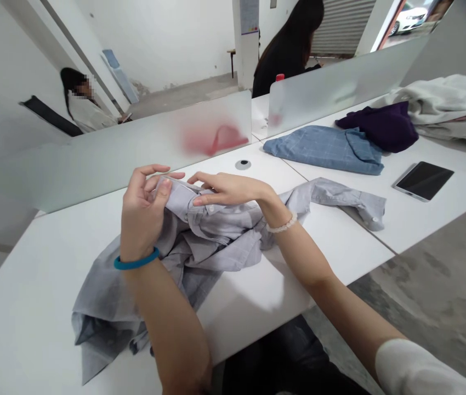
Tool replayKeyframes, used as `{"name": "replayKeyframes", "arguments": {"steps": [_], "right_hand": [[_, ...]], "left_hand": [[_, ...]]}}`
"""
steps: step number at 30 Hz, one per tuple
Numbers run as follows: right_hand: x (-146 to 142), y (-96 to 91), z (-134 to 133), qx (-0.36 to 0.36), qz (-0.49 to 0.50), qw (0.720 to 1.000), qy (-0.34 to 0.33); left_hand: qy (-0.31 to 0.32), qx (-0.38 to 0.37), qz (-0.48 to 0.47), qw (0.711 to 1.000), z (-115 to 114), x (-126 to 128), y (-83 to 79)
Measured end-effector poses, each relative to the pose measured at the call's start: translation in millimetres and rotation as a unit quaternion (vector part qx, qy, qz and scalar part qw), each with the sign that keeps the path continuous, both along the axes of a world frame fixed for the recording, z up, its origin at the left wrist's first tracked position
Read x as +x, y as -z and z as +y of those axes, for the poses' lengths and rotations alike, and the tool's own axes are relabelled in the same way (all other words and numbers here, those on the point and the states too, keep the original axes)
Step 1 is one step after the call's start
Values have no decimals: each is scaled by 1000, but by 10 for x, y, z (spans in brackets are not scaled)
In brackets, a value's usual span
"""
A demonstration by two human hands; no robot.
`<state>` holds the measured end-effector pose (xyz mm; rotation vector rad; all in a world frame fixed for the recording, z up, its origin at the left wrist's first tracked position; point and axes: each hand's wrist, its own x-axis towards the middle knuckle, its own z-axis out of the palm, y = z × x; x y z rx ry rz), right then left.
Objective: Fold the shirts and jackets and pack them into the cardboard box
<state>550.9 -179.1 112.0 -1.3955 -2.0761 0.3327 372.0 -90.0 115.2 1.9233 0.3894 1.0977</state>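
Observation:
A crumpled grey checked shirt lies on the white table, one sleeve stretched out to the right. My left hand, with a blue band on the wrist, pinches the shirt's collar edge between thumb and fingers. My right hand, with a white bead bracelet, holds the same edge just to the right, thumb underneath and fingers over it. Both hands hold the fabric a little above the table.
A folded blue checked shirt, a dark purple garment and a pile of white cloth lie on the adjoining table, with a dark tablet near its edge. Frosted dividers stand behind. Two other people sit beyond them.

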Motion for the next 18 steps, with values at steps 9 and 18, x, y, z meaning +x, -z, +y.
{"name": "replayKeyframes", "arguments": {"steps": [9, 18], "right_hand": [[8, -268, -430, 207, -92, 944, 241], [472, -531, -1073, 300, -10, 861, 410]], "left_hand": [[-203, 173, 368, 890, -246, -84, -70], [-466, 151, 385, 782, -53, -1303, 175]]}}
